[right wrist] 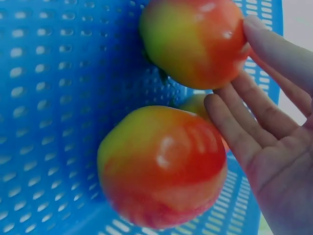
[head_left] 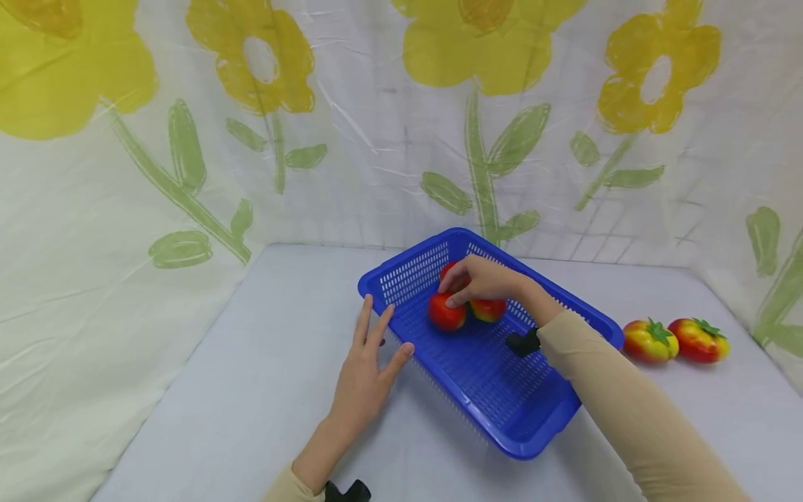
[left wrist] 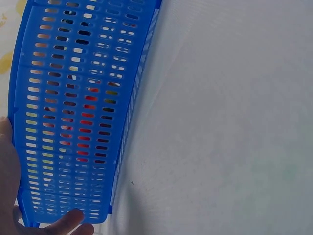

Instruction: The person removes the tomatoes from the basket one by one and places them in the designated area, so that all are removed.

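Note:
A blue slotted basket (head_left: 470, 401) sits at an angle on the white table and holds a few red-and-yellow tomatoes. Inside it, my right hand (head_left: 483, 279) pinches one tomato (head_left: 447, 312) between thumb and fingers. The right wrist view has the thumb on that tomato's (right wrist: 205, 39) side and fingertips at its underside. A second tomato (head_left: 488, 309) lies close by, under the wrist, and a third (head_left: 449, 270) is partly hidden behind the hand. My left hand (head_left: 366, 376) has its fingers spread straight, fingertips at the basket's left rim.
Two more tomatoes, one (head_left: 650, 341) nearer the basket and one (head_left: 699, 340) beyond it, lie on the table (head_left: 251, 362) to the right of the basket. A white curtain (head_left: 370, 139) with painted yellow flowers hangs around the back and sides.

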Demonstrator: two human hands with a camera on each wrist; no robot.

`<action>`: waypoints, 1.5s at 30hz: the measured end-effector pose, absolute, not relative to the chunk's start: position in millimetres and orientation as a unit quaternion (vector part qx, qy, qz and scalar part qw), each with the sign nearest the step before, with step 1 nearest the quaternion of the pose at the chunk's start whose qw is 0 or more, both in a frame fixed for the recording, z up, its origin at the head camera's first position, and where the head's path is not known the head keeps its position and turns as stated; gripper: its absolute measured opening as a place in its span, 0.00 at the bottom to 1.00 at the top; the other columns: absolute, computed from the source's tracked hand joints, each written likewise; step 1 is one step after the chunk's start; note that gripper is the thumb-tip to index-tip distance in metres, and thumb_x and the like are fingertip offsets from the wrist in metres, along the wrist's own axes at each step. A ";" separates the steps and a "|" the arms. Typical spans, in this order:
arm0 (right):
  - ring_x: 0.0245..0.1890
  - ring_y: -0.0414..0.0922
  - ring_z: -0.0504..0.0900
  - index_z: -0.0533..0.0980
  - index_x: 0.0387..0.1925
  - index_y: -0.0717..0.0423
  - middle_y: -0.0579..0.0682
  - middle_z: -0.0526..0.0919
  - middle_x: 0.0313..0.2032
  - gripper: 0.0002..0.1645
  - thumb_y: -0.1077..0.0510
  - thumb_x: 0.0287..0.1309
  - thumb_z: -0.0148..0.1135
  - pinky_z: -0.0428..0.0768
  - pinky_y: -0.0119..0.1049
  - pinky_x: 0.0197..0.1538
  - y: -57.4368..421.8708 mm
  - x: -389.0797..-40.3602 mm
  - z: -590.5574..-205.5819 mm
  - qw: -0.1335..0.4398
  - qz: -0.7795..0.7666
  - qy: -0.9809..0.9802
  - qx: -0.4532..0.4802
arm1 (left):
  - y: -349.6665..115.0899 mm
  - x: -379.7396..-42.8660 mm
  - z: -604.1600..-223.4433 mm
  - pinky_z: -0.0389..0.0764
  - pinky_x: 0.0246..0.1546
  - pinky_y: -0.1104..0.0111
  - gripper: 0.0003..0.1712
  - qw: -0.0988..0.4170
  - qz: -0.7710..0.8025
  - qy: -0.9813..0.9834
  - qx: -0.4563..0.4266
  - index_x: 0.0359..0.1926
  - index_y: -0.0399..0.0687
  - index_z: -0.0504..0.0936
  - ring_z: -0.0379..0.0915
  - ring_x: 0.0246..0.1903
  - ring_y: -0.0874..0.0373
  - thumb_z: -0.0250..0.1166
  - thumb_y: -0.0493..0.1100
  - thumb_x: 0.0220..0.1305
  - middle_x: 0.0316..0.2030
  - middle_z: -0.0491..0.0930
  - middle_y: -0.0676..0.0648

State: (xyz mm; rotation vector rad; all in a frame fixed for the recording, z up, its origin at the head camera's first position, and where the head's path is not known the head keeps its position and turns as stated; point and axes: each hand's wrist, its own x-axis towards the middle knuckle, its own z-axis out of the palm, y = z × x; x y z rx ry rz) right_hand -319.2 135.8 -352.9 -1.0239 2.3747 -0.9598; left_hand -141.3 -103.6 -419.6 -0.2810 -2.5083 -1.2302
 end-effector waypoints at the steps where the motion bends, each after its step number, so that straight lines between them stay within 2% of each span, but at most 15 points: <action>1: 0.42 0.43 0.84 0.85 0.44 0.55 0.47 0.86 0.41 0.15 0.56 0.56 0.73 0.80 0.39 0.49 132.8 -319.2 -352.3 0.189 -0.343 0.845 -0.365 | -104.0 -141.3 -419.7 0.79 0.41 0.58 0.39 0.167 -0.432 -0.881 -0.098 0.76 0.61 0.58 0.75 0.52 0.48 0.58 0.62 0.69 0.77 0.39 0.56; 12: 0.43 0.43 0.84 0.86 0.45 0.55 0.47 0.87 0.41 0.15 0.56 0.56 0.73 0.80 0.38 0.49 123.1 -316.3 -354.1 0.189 -0.360 0.847 -0.341 | -104.6 -140.8 -420.2 0.80 0.41 0.57 0.39 0.163 -0.435 -0.880 -0.100 0.76 0.62 0.58 0.74 0.52 0.47 0.58 0.63 0.69 0.77 0.38 0.57; 19: 0.55 0.51 0.79 0.82 0.54 0.59 0.52 0.83 0.52 0.26 0.65 0.50 0.75 0.76 0.43 0.55 127.9 -314.8 -355.8 0.267 -0.391 0.812 -0.341 | -104.2 -140.5 -419.9 0.80 0.41 0.57 0.40 0.163 -0.431 -0.882 -0.098 0.76 0.60 0.59 0.74 0.53 0.47 0.58 0.63 0.69 0.77 0.38 0.57; 24: 0.61 0.52 0.74 0.79 0.58 0.60 0.52 0.79 0.57 0.33 0.74 0.47 0.72 0.73 0.45 0.58 129.2 -314.5 -356.3 0.300 -0.390 0.786 -0.374 | -103.9 -140.9 -420.2 0.80 0.40 0.55 0.40 0.164 -0.434 -0.880 -0.098 0.76 0.59 0.59 0.74 0.53 0.46 0.59 0.63 0.68 0.77 0.38 0.57; 30: 0.63 0.52 0.72 0.75 0.62 0.63 0.52 0.78 0.58 0.36 0.69 0.49 0.74 0.69 0.50 0.61 127.7 -315.7 -359.3 0.282 -0.372 0.790 -0.396 | -104.2 -140.5 -420.4 0.81 0.41 0.54 0.39 0.166 -0.434 -0.880 -0.096 0.76 0.61 0.59 0.75 0.53 0.45 0.58 0.63 0.68 0.77 0.39 0.56; 37: 0.64 0.53 0.71 0.72 0.64 0.64 0.52 0.78 0.59 0.38 0.65 0.51 0.75 0.66 0.52 0.63 125.5 -314.1 -362.0 0.284 -0.370 0.795 -0.389 | -103.9 -139.3 -419.8 0.80 0.41 0.55 0.39 0.164 -0.430 -0.883 -0.093 0.76 0.59 0.60 0.75 0.53 0.45 0.58 0.63 0.69 0.77 0.39 0.55; 45: 0.66 0.52 0.68 0.70 0.68 0.60 0.50 0.75 0.62 0.40 0.60 0.53 0.74 0.65 0.53 0.64 121.3 -313.1 -364.6 0.290 -0.357 0.797 -0.392 | -103.5 -139.5 -418.8 0.81 0.42 0.56 0.39 0.163 -0.426 -0.885 -0.090 0.76 0.60 0.59 0.75 0.53 0.46 0.58 0.64 0.69 0.77 0.39 0.56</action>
